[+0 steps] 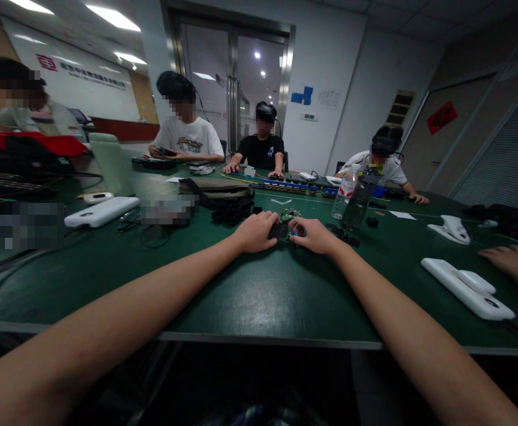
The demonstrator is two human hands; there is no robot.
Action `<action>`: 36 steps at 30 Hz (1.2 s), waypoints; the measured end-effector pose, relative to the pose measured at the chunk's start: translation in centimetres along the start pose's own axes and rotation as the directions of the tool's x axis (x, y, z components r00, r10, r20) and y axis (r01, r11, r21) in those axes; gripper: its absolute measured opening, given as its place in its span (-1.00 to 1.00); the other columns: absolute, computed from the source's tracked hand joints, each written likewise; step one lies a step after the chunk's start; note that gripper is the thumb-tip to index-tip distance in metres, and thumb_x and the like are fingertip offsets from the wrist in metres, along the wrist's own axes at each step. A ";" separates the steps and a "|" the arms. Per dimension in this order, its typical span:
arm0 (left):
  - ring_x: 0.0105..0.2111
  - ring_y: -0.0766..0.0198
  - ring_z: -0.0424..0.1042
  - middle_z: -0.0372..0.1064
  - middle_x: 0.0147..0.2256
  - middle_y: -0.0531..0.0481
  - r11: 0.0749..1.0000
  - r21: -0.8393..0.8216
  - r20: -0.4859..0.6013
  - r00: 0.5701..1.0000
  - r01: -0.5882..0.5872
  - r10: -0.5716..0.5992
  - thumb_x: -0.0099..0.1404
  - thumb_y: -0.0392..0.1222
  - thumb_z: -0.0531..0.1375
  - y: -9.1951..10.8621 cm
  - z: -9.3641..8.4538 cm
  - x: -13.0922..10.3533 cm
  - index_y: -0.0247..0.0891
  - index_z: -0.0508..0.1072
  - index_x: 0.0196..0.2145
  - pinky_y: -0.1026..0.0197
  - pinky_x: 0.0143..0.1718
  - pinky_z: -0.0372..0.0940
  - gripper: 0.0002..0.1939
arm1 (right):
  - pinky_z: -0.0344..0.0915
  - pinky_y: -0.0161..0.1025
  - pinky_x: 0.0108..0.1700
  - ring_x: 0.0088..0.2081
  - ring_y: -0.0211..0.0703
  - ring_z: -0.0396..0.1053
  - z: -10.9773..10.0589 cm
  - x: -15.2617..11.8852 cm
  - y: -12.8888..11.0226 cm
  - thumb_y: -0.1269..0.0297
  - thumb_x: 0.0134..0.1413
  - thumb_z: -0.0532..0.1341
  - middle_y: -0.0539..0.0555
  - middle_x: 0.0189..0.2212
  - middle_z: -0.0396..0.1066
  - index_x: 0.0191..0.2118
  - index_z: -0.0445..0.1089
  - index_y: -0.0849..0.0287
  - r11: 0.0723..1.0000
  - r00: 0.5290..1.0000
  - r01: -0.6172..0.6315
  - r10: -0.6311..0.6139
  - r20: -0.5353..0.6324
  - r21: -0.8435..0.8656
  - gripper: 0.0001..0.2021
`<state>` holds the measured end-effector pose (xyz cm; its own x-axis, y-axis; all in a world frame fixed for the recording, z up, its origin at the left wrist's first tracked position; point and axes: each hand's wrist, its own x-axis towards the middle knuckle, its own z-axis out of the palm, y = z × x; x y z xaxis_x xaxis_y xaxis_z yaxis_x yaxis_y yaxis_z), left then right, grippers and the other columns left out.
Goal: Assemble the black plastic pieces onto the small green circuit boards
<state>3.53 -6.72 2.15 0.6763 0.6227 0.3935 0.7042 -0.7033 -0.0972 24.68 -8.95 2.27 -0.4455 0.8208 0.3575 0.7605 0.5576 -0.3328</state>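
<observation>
Both of my hands meet over the middle of the green table. My left hand [258, 232] is closed on a flat black part [278, 230], thumb near its lower edge and fingers over its top. Facing it, my right hand [314, 235] curls its thumb and fingers around a small circuit board [295, 234] with a blue piece on it. The black part and this board lie side by side; whether they are joined I cannot tell. Just behind my fingers sits a pile of small green boards [290, 214] with coloured bits.
Black trays [232, 214] and a grey-brown bag [217, 192] lie behind my left hand. Black pieces [344, 234] and two bottles [345, 192] stand right of my right hand. White devices [467, 289] lie at both sides. Several people sit around; another person's hand [514, 266] rests far right.
</observation>
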 end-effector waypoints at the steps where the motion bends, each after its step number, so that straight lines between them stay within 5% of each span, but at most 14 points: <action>1: -0.12 0.04 0.39 0.37 -0.14 -0.14 1.000 -0.005 -0.006 1.000 -0.002 0.002 0.17 -0.09 0.17 0.0 0.0 0.0 -0.23 0.27 -0.08 0.08 -0.12 0.27 -0.64 | 0.17 -0.34 -0.27 -0.39 -0.28 0.31 0.0 0.0 0.0 0.37 -0.01 0.29 -0.06 -0.43 0.37 -0.16 0.40 0.20 1.000 1.000 0.005 -0.005 -0.009 0.011 -0.77; 15: -0.12 0.05 0.39 0.37 -0.15 -0.15 0.999 -0.045 -0.047 0.999 -0.023 0.020 0.17 -0.11 0.17 0.0 -0.2 0.0 -0.24 0.29 -0.11 0.08 -0.12 0.29 -0.67 | 0.23 -0.28 -0.19 -0.28 -0.19 0.35 -0.6 0.1 -1.4 0.43 -0.03 0.28 0.05 -0.32 0.44 -0.23 0.44 0.20 0.988 0.982 0.155 -0.157 -0.101 -0.024 -0.83; 36: -0.18 0.07 0.38 0.35 -0.18 -0.13 0.997 -0.064 -0.114 0.993 -0.042 0.035 0.15 -0.14 0.17 0.0 -0.2 0.0 -0.25 0.29 -0.14 0.08 -0.16 0.29 -0.68 | 0.19 -0.29 -0.22 -0.34 -0.21 0.32 -0.1 0.3 -1.1 0.53 -0.09 0.27 0.02 -0.40 0.43 -0.38 0.42 0.19 0.983 0.966 0.171 -0.179 -0.185 -0.060 -0.88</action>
<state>3.50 -6.80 2.28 0.6712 0.5547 0.4917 0.6598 -0.7494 -0.0553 23.79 -9.32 2.83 -0.4792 0.6701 0.5668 0.7002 0.6813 -0.2135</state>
